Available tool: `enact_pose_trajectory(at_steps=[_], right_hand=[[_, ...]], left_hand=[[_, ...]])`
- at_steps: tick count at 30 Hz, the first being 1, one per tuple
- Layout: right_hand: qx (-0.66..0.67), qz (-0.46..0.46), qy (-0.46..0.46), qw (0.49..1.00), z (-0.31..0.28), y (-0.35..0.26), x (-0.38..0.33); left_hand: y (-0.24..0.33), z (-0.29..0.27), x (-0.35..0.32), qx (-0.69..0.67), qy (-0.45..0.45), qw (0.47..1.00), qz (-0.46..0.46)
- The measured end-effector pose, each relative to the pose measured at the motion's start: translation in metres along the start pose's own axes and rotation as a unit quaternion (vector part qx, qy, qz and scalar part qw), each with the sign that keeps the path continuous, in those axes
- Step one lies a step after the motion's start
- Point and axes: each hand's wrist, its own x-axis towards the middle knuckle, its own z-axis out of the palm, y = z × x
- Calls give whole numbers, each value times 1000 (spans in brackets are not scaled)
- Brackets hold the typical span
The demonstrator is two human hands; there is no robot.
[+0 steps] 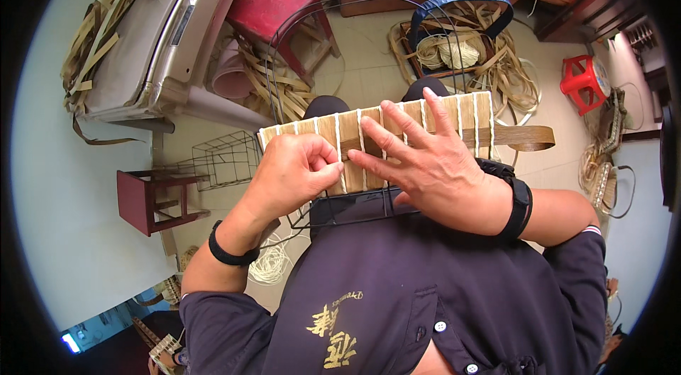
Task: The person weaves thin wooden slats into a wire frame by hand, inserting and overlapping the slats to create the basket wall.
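The left hand (294, 169) pinches a pale strand at the woven panel (340, 130) (long axis left-right), while the right hand (433, 166) lies splayed flat over it.

Even, bright daylight, soft shadows, sharp centre; fisheye bending and black vignette at edges.

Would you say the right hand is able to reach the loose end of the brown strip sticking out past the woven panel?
Probably yes: the right hand lies flat on the woven panel, and the brown strip juts out just beside it, with nothing between them.
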Motion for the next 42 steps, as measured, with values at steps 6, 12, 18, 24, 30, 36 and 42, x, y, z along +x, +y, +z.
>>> enact_pose_trajectory(at_steps=[6, 12, 18, 24, 30, 36, 42], right_hand=[[18, 2, -1, 1000, 1, -2, 4], [32, 8, 20, 999, 7, -4, 1], [38, 10, 30, 999, 10, -5, -2], [21, 6, 33, 999, 10, -5, -2], [-16, 14, 63, 998, 12, -7, 2], [-58, -6, 21, 998, 2, -5, 5], [-37, -28, -14, 999, -4, -7, 8]], left_hand=[[-8, 1, -2, -45, -23, 998, 31], [4, 1, -3, 101, 91, 987, 88], [6, 5, 0, 198, 139, 963, 117], [13, -11, 11, 136, 49, 987, 73], [3, -32, 0, 1, -28, 1000, -10], [9, -10, -25, 258, 127, 953, 94], [2, -1, -27, 246, 123, 958, 75]])
